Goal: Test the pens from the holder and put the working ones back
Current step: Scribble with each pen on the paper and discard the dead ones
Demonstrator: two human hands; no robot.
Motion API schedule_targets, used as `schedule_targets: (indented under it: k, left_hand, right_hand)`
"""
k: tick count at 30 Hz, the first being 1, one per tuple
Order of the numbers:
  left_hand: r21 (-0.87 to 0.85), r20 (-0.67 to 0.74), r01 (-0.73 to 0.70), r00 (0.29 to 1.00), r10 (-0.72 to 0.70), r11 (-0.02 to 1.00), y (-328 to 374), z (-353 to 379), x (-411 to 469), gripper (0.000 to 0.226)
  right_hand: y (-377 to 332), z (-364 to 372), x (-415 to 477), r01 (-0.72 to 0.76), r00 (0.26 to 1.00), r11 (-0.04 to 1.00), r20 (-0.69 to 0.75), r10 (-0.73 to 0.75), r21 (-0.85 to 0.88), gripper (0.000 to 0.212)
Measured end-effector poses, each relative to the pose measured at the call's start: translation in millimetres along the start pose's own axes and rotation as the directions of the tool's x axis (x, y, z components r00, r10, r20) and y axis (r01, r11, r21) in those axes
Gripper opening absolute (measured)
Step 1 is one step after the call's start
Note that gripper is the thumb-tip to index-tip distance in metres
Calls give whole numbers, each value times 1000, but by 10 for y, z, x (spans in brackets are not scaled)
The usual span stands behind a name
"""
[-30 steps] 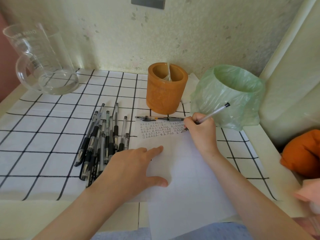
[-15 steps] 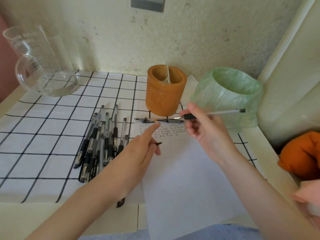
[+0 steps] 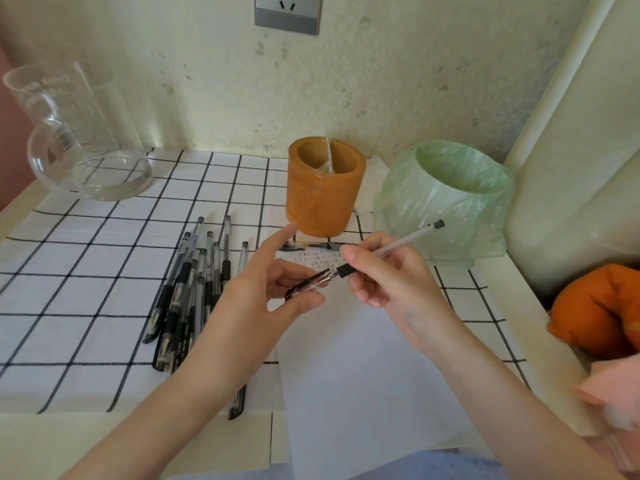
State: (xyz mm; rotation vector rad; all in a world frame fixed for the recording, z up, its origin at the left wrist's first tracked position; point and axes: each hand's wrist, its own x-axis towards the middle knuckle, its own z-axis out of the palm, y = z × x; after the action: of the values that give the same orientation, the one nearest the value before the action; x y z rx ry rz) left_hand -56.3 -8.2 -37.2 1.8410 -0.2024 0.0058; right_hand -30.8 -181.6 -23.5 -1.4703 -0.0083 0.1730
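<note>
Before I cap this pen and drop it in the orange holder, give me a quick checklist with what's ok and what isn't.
1. Cap in hand: ok, the left hand pinches it between thumb and fingers.
2. Pen gripped: ok, the right hand holds it near the tip end.
3. Tip lined up with the cap's mouth: ok.
4. Cap pushed fully on: not ok, the tip is only at the opening.
5. This pen writes: cannot tell; there are test marks on the paper, but not whose.
6. Holder upright with room: ok.
</note>
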Motion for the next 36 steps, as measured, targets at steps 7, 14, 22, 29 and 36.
schedule_targets:
  k: [7, 14, 22, 29, 36]
  left_hand:
    - [-31, -33, 28, 999, -29, 999, 28, -3, -5, 56]
    - [200, 3, -32, 999, 32, 979, 38, 5, -66, 17]
    - [300, -40, -183, 978, 204, 936, 54, -1, -60, 20]
    - [510, 23, -317, 934, 356, 800, -14, -5, -81, 34]
    - [283, -35, -200, 975, 219, 938, 74, 27, -113, 22]
  right_hand:
    - [-7, 27, -24, 4, 996, 1000, 93, -1, -27, 14]
    - [49, 51, -35, 24, 995, 1000, 102, -22, -18, 10]
    - [49, 72, -57, 11, 990, 999, 141, -16, 39, 5]
    - [13, 85, -96, -88, 981, 994, 178, 74, 72, 6]
    - [-40, 62, -105, -82, 965, 994, 255, 60, 75, 12]
